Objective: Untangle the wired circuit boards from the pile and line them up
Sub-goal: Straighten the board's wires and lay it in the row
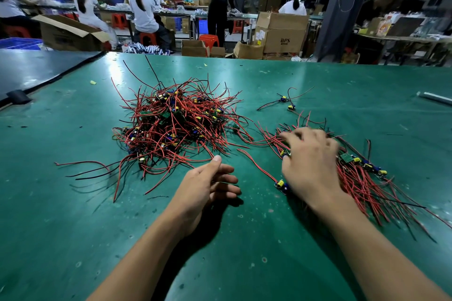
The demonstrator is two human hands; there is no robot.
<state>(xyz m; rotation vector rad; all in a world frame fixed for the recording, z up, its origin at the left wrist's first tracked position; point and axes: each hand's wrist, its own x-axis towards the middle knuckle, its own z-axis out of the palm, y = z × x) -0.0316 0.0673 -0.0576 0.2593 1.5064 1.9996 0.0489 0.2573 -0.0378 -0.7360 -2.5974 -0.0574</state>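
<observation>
Head view. The tangled pile (171,124) of wired circuit boards is sitting mid-tabletop (73,203), red and black leads sticking out all round. The sorted row (359,173) is lying to its right, boards running diagonally, leads trailing toward the near edge. Two stray boards (287,102) are lying apart behind the row. One loose board (281,184) is resting just beside the right hand (310,161), its lead running back toward the pile.

The left hand (205,188) is hovering near the pile's front edge, fingers (227,179) loosely curled and apart, holding nothing. The right hand is spreading palm-down over the row's upper end. Its fingers (293,139) are blurred, so I cannot tell whether they are pinching a board or only pressing.

Judgement: the step in hand is seating a board into the row.

- Pin the row lightly so neighbours are not shifting.
- Set the board end level with the others and the leads parallel.
- For the next pick, take an outer board and draw it along its lead rather than lifting the knot.
</observation>
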